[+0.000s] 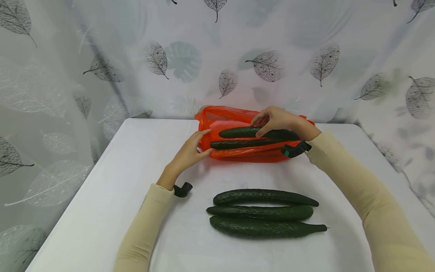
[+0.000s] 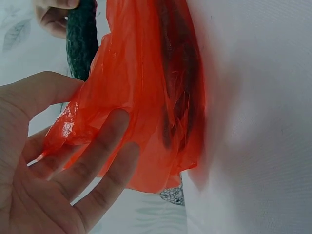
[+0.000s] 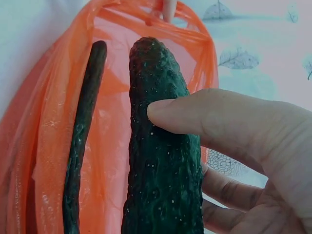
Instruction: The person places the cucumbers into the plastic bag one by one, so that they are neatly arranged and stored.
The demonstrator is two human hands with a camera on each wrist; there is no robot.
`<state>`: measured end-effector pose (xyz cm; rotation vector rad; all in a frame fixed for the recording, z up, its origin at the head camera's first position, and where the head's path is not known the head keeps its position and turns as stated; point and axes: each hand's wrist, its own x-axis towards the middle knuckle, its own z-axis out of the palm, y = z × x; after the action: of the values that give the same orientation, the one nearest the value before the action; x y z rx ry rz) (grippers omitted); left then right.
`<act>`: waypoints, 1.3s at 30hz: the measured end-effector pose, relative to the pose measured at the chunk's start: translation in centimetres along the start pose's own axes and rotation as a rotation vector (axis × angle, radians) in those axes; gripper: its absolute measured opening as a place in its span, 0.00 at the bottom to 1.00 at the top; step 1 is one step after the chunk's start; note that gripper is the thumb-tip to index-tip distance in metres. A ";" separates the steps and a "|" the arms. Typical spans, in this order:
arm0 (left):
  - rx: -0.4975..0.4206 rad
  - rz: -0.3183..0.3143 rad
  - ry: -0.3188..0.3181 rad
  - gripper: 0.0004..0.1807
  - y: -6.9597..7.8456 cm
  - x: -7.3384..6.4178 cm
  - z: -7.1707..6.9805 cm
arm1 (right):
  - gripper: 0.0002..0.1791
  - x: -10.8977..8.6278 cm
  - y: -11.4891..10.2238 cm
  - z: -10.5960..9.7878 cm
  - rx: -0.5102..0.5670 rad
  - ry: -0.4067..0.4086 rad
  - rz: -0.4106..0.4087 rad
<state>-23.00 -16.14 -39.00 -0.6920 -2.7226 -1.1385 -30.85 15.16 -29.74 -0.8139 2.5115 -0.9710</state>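
- Nearest my head camera, two beige fabric sleeves (image 1: pixel 142 226) reach forward over a smooth white table (image 1: pixel 102 211).
- Between them I have three long, dark green, bumpy cucumbers (image 1: pixel 261 212) lying side by side crosswise, the nearest with its narrow end to the right.
- Beyond these, at the bag's left end, I see the left hand (image 1: pixel 187 153) with thumb and fingers spread, touching the thin plastic without clenching it.
- The translucent orange-red plastic bag (image 1: pixel 251 155) lies across the far part of the table, its mouth gaping.
- Along its near wall, inside, rests a slender dark green cucumber (image 1: pixel 234 144).
- Just behind that one, my right hand (image 1: pixel 280 118) pinches a thicker dark green cucumber (image 1: pixel 238 132), thumb on one side, fingers on the other. It lies at the bag's mouth; how deep, I cannot tell.
- Farthest off hangs a pale cloth (image 1: pixel 272 22) printed with grey leaves.
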 end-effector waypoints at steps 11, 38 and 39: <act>-0.002 0.030 0.009 0.37 0.0 0.1 0.1 | 0.20 1.7 -0.1 0.3 -0.026 -0.017 0.001; -0.009 0.048 0.000 0.35 0.1 0.0 0.0 | 0.21 4.7 1.5 1.7 0.027 -0.034 0.008; -0.009 0.049 0.000 0.35 0.1 0.0 0.0 | 0.21 4.8 1.5 1.8 0.021 -0.034 0.006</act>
<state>-22.94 -16.13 -38.92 -0.7555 -2.6863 -1.1408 -34.31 12.22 -32.52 -0.8098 2.4696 -0.9715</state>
